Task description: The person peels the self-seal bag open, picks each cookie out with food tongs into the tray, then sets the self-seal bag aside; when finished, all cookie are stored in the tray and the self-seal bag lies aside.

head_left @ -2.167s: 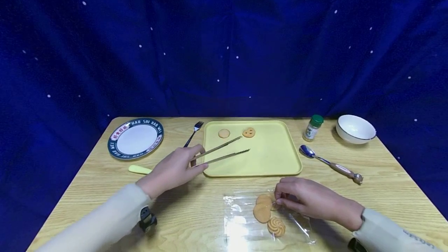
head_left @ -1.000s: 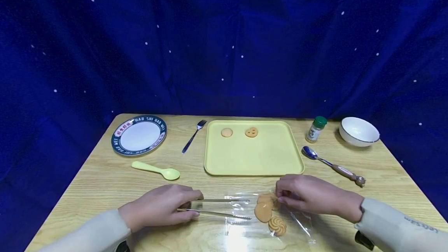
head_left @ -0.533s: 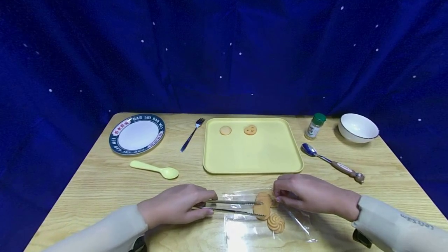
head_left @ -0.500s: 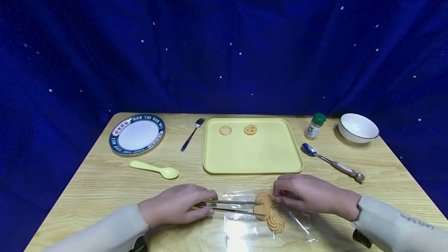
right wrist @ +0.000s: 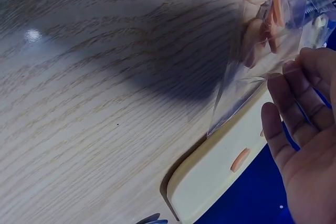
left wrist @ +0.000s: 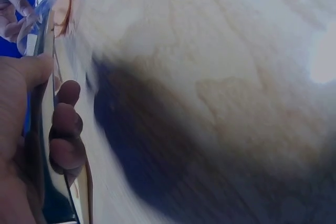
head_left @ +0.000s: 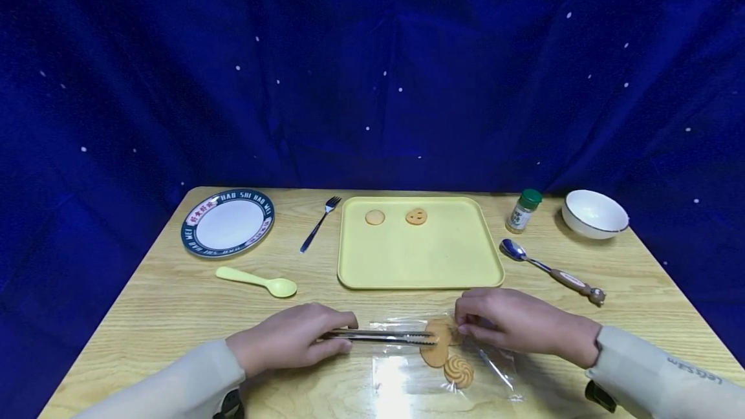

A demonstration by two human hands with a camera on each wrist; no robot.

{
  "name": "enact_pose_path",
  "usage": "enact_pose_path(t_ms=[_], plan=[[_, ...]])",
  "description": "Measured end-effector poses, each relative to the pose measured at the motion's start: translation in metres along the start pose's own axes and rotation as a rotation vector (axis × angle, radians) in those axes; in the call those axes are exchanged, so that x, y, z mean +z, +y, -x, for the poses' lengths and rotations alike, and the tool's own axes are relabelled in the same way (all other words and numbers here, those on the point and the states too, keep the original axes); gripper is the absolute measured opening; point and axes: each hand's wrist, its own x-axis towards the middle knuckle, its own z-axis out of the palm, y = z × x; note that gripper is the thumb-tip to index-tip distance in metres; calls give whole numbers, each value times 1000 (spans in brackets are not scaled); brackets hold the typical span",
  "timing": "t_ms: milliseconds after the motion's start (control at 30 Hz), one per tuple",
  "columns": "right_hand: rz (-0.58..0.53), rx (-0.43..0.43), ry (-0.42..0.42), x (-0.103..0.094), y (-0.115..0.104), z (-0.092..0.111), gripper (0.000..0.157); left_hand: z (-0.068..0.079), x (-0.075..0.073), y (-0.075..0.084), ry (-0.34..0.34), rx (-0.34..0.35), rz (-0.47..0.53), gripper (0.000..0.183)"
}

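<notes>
My left hand (head_left: 297, 339) grips metal tongs (head_left: 378, 337), whose arms are squeezed nearly together. Their toothed tips reach over the cookies (head_left: 435, 355) at the clear plastic bag (head_left: 401, 374); whether they pinch a cookie cannot be told. A swirl cookie (head_left: 459, 372) lies nearer the front edge. With thumb and fingertips my right hand (head_left: 512, 323) pinches the bag's upper right part, and the right wrist view shows the plastic (right wrist: 236, 87) pulled up from those fingers. Behind the bag, a yellow tray (head_left: 431, 257) bears a round cookie (head_left: 375, 217) and a dotted cookie (head_left: 416, 216).
Left of the tray lie a fork (head_left: 320, 225), a pale green spoon (head_left: 256, 281) and a blue-rimmed plate (head_left: 228, 224). On the right stand a green-capped shaker (head_left: 522, 211), a white bowl (head_left: 595, 214) and a brown-handled spoon (head_left: 553, 271). A blue curtain (head_left: 372, 70) hangs behind the table.
The left hand has brought the tongs from over the tray down to the cookies in the bag. Their spread arms have since closed together. The right hand has stayed on the bag.
</notes>
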Motion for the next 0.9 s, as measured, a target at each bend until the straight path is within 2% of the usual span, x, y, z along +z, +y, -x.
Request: enact_pose_path(t_ms=[233, 467, 900], plan=[[29, -38, 33, 1, 1, 0, 16, 0, -2, -3, -33, -34, 12, 20], [25, -32, 33, 0, -1, 0, 15, -2, -1, -5, -37, 3, 43, 10], [36, -25, 20, 0, 1, -1, 15, 7, -4, -6, -14, 0, 137, 8]])
